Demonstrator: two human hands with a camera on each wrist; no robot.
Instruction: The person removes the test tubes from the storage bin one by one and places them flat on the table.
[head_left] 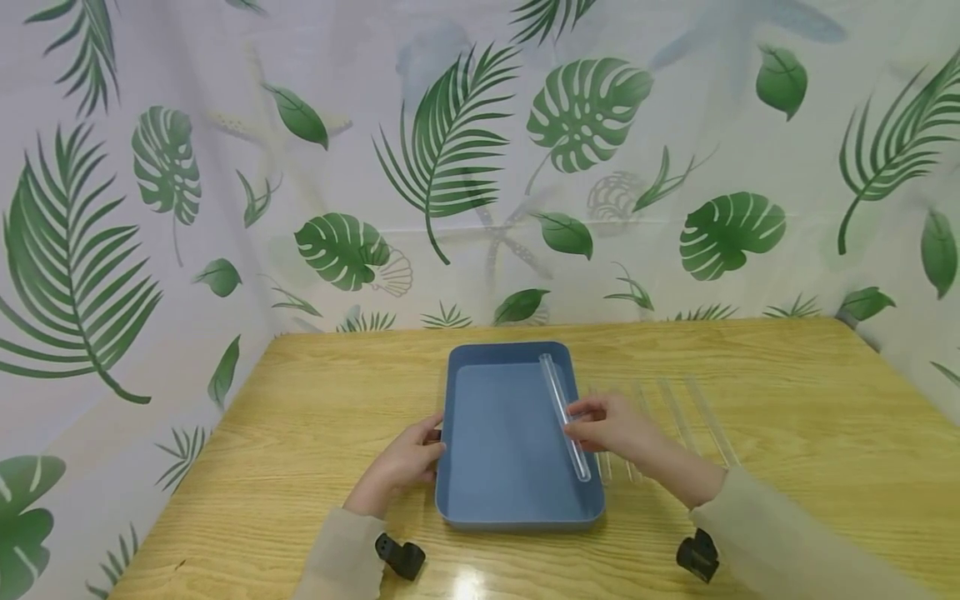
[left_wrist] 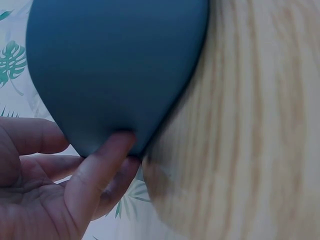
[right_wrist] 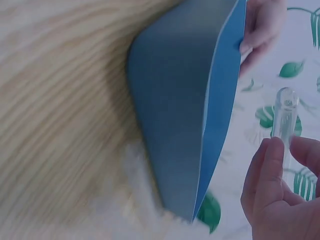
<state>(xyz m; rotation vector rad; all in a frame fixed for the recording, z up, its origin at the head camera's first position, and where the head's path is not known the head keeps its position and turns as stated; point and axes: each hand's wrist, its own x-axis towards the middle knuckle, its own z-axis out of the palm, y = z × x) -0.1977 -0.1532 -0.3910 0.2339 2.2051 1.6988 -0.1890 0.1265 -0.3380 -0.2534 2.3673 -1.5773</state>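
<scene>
A shallow blue tray (head_left: 495, 433) lies on the wooden table. My left hand (head_left: 408, 458) grips its left side, and the left wrist view shows the thumb and fingers (left_wrist: 107, 160) at the tray's wall (left_wrist: 120, 65). With thumb and fingertips, my right hand (head_left: 615, 425) pinches a clear test tube (head_left: 555, 390) over the right part of the tray. The tube slants a little, and the right wrist view shows its rounded end (right_wrist: 286, 100) above the fingertips. That view also has the tray's outer wall (right_wrist: 170, 95) beside the right hand.
Several more clear tubes (head_left: 708, 417) lie side by side on the table right of the tray, partly behind my right hand and forearm. A leaf-patterned cloth (head_left: 480, 167) hangs behind the table (head_left: 345, 375). Black camera mounts (head_left: 401, 557) sit at both wrists.
</scene>
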